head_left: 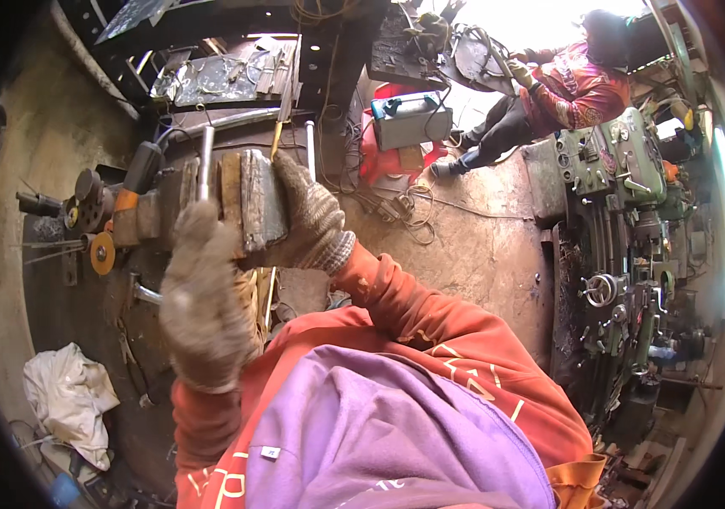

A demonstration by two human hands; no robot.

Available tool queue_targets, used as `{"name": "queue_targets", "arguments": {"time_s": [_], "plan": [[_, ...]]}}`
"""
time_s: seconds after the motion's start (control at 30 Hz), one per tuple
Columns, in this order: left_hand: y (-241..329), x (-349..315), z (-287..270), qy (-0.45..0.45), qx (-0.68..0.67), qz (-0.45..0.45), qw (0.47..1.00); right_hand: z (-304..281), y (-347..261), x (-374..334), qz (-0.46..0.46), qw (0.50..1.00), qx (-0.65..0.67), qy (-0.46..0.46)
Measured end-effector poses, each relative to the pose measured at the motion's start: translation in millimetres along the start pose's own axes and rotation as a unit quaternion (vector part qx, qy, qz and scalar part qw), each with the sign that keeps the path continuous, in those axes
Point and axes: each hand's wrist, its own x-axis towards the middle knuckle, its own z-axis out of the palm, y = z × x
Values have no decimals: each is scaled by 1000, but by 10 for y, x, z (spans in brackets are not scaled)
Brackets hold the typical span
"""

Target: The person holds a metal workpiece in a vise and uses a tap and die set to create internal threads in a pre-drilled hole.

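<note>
In a knitted work glove, my left hand [201, 293] is blurred. It appears closed round an upright metal bar [207, 157] beside the vise. My right hand [316, 216], gloved too, curves round the right side of a worn block [262, 199] at the vise jaws. Its inner fingers are hidden, so what it grips cannot be made out. A thin yellowish strip [277, 140] stands by its fingertips. Left of the block is a brown jaw piece [231, 191], next to the bar.
An angle grinder [143, 168] and an orange disc [103, 253] lie left of the vise. A white cloth [69, 399] lies lower left. Cables [413, 216] cross the floor. Another person [566, 89] works at the upper right, above a green lathe [613, 246].
</note>
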Motion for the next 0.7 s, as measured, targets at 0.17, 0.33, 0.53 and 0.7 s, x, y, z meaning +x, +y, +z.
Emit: {"name": "queue_targets", "arguments": {"time_s": [0.17,0.33,0.53,0.7], "plan": [[-712,98,-329,93,-181,-197,959,9,-45,-15,43,997,1,-59],[-1545,1123,170,-36,-282,-210,935,-34,-53,-9,5,999,-6,-35],[-779,1726,810,-324,-206,-21,923,-53,-23,-3,-13,999,23,-27],[-623,1673,785,-330,81,162,927,-105,-83,61,51,996,10,-79]]}}
